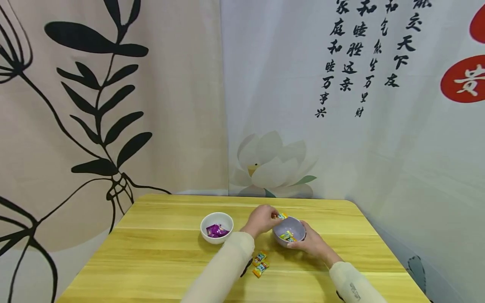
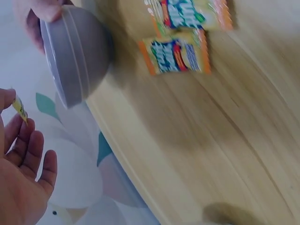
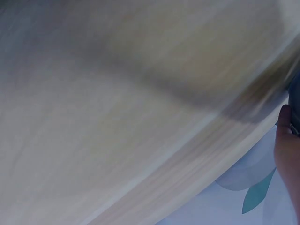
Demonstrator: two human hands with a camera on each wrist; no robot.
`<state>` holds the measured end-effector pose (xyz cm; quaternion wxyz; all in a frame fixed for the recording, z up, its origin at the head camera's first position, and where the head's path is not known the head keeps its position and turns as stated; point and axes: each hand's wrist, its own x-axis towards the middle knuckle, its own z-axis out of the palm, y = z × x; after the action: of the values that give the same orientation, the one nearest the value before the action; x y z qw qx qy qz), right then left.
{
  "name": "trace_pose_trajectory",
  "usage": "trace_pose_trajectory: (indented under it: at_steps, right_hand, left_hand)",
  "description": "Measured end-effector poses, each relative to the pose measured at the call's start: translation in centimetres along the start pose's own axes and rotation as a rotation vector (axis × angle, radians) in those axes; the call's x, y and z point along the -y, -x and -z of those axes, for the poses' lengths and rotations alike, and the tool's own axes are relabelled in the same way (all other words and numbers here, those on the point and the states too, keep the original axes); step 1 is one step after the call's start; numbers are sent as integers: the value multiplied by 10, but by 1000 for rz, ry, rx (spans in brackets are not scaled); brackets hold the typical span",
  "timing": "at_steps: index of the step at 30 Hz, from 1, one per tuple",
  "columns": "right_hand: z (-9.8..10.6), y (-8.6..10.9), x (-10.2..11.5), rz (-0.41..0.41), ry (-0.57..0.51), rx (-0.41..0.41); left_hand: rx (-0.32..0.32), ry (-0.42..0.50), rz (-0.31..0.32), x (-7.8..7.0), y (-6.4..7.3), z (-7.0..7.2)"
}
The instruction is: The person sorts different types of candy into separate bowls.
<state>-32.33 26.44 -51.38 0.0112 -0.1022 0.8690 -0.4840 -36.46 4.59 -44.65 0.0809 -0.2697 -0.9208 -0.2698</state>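
My left hand [image 1: 261, 219] pinches a small yellow wrapped candy [image 2: 19, 108] between thumb and fingertip, right at the rim of a grey-purple bowl [image 1: 279, 229]. By its far side, my right hand [image 1: 312, 243] grips that bowl, thumb near the front rim and fingers around the outer wall. Inside lie yellow-green wrapped candies [image 1: 288, 236]. In the left wrist view the bowl shows from the side, with the right hand's fingers on its edge. Two orange-and-yellow wrapped candies [image 1: 260, 269] lie on the table near my left sleeve. Only part of my right hand shows in the right wrist view.
To the left stands a white bowl [image 1: 204, 235] with purple wrapped candy [image 1: 217, 230] in it, close to my left forearm. Everything sits on a wooden table [image 1: 151, 252]. A printed cloth [image 1: 182, 105] hangs behind the table's far edge.
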Motion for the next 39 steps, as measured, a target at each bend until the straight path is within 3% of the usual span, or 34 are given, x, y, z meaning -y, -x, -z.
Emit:
trace_pose_trajectory:
  at_steps: [6, 11, 18, 28, 39]
  right_hand:
    - [0, 0, -1, 9, -44, 4]
    - [-1, 0, 2, 4, -49, 1]
    - [-3, 2, 5, -21, -1, -29]
    - [-2, 4, 6, -29, 32, -27]
    - [-2, 5, 8, -36, 25, -22]
  left_hand:
    - [20, 23, 17, -10, -5, -10]
    - [52, 31, 45, -15, -1, -12]
    - [11, -13, 63, -2, 6, -7]
    - [10, 12, 73, 13, 22, 0]
    - [37, 15, 66, 26, 54, 0]
